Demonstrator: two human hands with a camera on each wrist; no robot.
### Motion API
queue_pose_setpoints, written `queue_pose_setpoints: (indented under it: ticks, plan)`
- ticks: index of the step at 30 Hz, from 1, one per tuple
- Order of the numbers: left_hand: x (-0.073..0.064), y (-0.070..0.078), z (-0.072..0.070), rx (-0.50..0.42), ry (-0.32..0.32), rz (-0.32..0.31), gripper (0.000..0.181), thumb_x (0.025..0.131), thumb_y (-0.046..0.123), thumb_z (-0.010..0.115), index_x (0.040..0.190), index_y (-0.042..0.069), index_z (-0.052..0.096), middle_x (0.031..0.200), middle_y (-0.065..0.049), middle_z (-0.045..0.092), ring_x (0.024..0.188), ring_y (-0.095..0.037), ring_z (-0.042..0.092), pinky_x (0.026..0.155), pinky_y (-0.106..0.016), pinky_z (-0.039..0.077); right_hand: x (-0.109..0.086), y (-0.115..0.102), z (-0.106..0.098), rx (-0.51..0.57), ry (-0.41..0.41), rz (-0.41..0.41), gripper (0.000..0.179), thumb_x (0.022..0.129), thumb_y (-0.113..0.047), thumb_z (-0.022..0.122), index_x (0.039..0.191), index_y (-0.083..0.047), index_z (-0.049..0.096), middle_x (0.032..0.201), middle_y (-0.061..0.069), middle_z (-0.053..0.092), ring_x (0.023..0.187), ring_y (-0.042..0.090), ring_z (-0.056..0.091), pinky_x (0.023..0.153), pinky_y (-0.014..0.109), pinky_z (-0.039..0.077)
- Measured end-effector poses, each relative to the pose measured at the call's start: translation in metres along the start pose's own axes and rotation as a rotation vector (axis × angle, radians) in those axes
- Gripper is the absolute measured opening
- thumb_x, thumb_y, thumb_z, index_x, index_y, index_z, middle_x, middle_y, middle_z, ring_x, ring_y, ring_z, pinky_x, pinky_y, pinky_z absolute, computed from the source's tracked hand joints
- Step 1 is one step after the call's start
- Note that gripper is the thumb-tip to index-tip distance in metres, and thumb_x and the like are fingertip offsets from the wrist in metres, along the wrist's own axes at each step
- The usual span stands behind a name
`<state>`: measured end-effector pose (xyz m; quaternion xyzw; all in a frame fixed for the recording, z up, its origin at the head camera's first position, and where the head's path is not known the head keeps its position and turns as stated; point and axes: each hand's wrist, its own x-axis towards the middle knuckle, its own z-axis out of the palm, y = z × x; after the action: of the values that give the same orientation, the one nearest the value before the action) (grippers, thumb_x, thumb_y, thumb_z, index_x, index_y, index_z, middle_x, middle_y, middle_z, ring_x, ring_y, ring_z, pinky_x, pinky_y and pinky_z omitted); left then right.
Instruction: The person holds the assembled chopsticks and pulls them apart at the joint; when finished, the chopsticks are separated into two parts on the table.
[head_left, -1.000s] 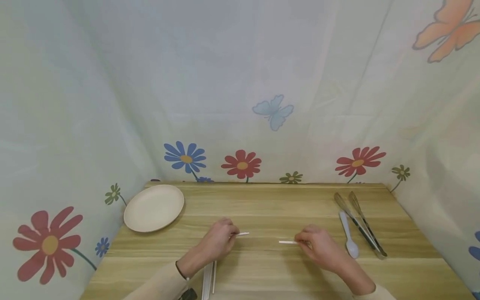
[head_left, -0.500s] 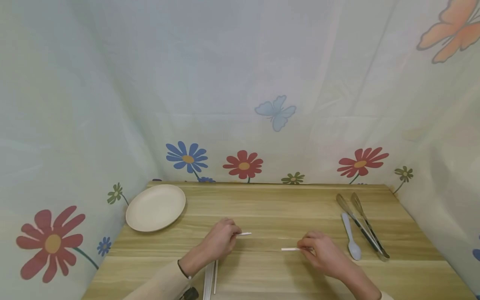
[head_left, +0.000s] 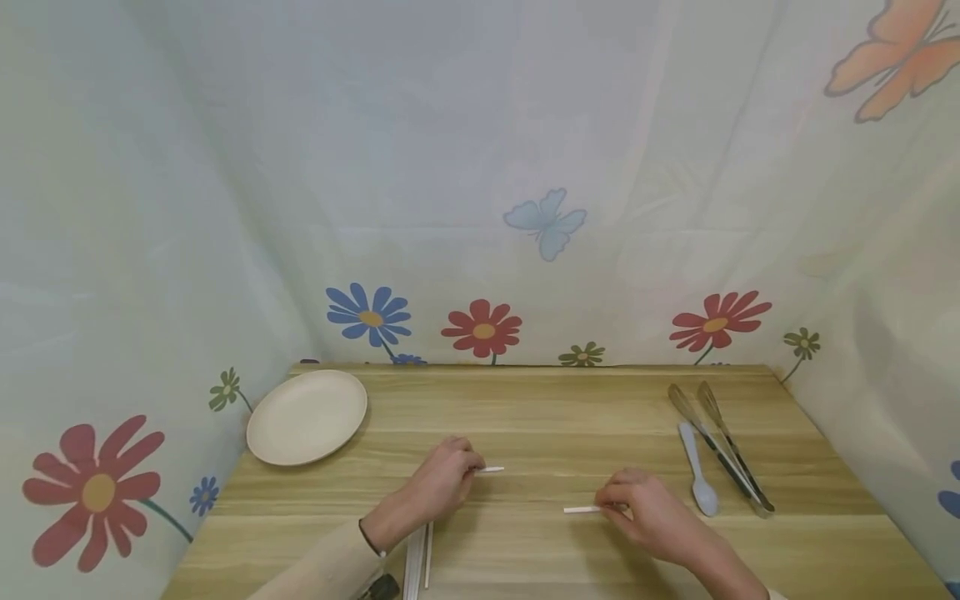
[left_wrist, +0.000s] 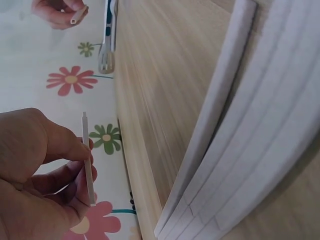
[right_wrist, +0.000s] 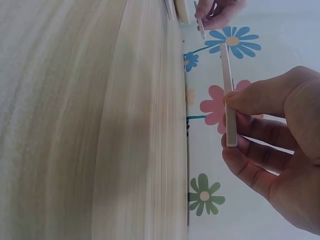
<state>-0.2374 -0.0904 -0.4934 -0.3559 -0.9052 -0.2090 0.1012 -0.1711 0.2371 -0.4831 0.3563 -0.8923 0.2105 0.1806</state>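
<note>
My left hand (head_left: 442, 479) pinches a short white square-edged stick (left_wrist: 87, 160) between thumb and fingers. One end of it narrows to a small tip. To the right, my right hand (head_left: 645, 512) pinches a second short white stick (right_wrist: 228, 95), marked by a fine line near its far end. Both hands are over the middle of the table, and a gap separates the two sticks, which point towards each other. Beside my left forearm, several long white strips (left_wrist: 255, 135) lie side by side, with a thin single stick (head_left: 429, 554) along their right.
A cream plate (head_left: 307, 417) rests at the back left of the wooden table (head_left: 525, 408). On the right lie a pale spoon (head_left: 697, 471) and metal tongs (head_left: 723, 450) with dark handle sections. A flowered curtain (head_left: 420, 167) surrounds the table's back and sides.
My right hand has come a little nearer to me with its stick. The left hand has stayed almost in place, its stick still pinched.
</note>
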Motion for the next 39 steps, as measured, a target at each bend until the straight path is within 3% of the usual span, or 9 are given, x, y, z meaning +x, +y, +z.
queue_pose_setpoints:
  ticks: [7,22,30,39]
  plan:
    - [0.003,0.001,0.002,-0.008,-0.026,-0.005,0.016,0.081,-0.004,0.068,0.092,0.004,0.075,0.083,-0.002,0.063,0.080,-0.013,0.058,0.071,-0.023,0.051,-0.004,-0.001,0.000,-0.014,0.013,-0.031,0.019,0.071,-0.005,0.081,0.081,-0.020,0.073,0.081,-0.014,0.066,0.076,0.001,0.057,0.065,0.014,0.046]
    - [0.007,-0.002,0.013,0.001,-0.051,-0.004,0.016,0.080,-0.002,0.069,0.093,0.006,0.074,0.083,-0.002,0.066,0.081,-0.012,0.060,0.076,-0.027,0.052,-0.011,-0.004,-0.003,0.100,-0.059,-0.038,0.016,0.079,-0.005,0.077,0.088,-0.018,0.074,0.084,-0.012,0.067,0.078,0.001,0.060,0.066,0.014,0.048]
    - [0.007,-0.003,0.020,-0.037,-0.083,-0.021,0.014,0.079,0.000,0.071,0.091,0.007,0.074,0.084,0.000,0.066,0.077,-0.008,0.059,0.069,-0.020,0.052,-0.015,-0.004,-0.002,0.127,-0.062,-0.062,0.018,0.077,-0.003,0.078,0.087,-0.017,0.075,0.083,-0.012,0.068,0.076,0.000,0.062,0.065,0.009,0.047]
    - [0.008,-0.002,0.025,-0.046,-0.106,-0.048,0.014,0.079,0.001,0.071,0.089,0.009,0.074,0.083,0.001,0.068,0.078,-0.009,0.060,0.070,-0.022,0.053,-0.018,-0.003,-0.002,0.099,-0.104,-0.046,0.016,0.079,-0.008,0.077,0.089,-0.021,0.075,0.085,-0.012,0.069,0.078,0.000,0.063,0.066,0.012,0.048]
